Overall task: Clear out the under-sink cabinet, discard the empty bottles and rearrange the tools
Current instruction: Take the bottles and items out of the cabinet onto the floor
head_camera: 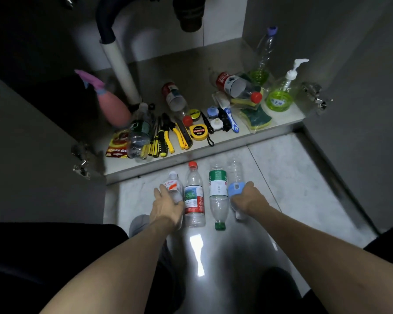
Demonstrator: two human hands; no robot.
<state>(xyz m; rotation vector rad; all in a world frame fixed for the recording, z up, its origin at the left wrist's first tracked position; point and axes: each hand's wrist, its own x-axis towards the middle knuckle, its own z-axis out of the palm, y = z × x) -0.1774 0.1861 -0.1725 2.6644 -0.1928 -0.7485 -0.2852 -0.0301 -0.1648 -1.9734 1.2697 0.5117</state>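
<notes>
Cabinet (191,64): doors open, tools (166,137) and bottles along its front edge. On the floor just in front lie four bottles in a row. Left hand (168,207) grips the leftmost bottle (173,186); right hand (247,198) grips the rightmost, blue-labelled bottle (236,177).

Four plastic bottles lie side by side on the floor tiles (281,177) before the open cabinet. The left hand (167,207) grips the white-capped bottle (171,185); the right hand (247,198) grips the blue-labelled bottle (235,180). Between them lie the red-capped bottle (193,196) and the green-capped bottle (218,196). On the cabinet shelf (259,132) sit pliers (168,134), a tape measure (199,132), sponges (256,114), a pump bottle (281,91) and more bottles
</notes>
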